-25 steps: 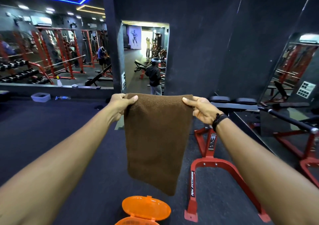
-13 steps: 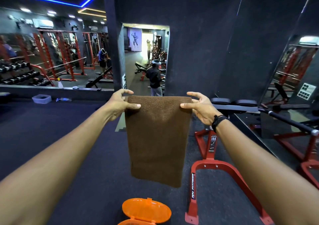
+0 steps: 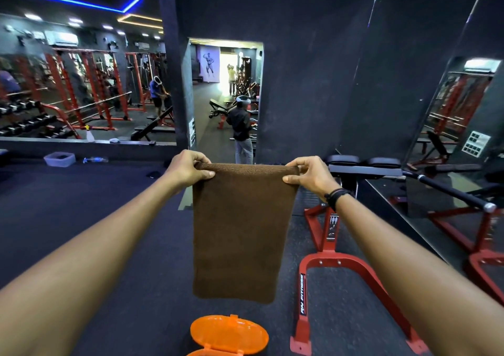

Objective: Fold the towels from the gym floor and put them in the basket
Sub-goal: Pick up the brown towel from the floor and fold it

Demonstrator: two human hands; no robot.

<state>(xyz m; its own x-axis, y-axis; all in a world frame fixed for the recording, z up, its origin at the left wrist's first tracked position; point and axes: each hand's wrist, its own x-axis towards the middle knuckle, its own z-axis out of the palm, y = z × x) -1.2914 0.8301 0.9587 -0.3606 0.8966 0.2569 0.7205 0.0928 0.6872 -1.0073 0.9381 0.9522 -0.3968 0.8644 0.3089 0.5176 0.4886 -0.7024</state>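
head | left grip, right grip pinch brown towel | bench frame reads "RN FITNESS"

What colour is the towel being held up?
Plain brown, no pattern; the towel shows clearly in the head view, hanging from both hands.

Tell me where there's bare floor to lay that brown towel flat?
The widest bare floor lies left of the hanging towel, between the mirror ledge and the orange lid. To the right it is crowded: the red bench frame and its legs leave only a narrow strip.
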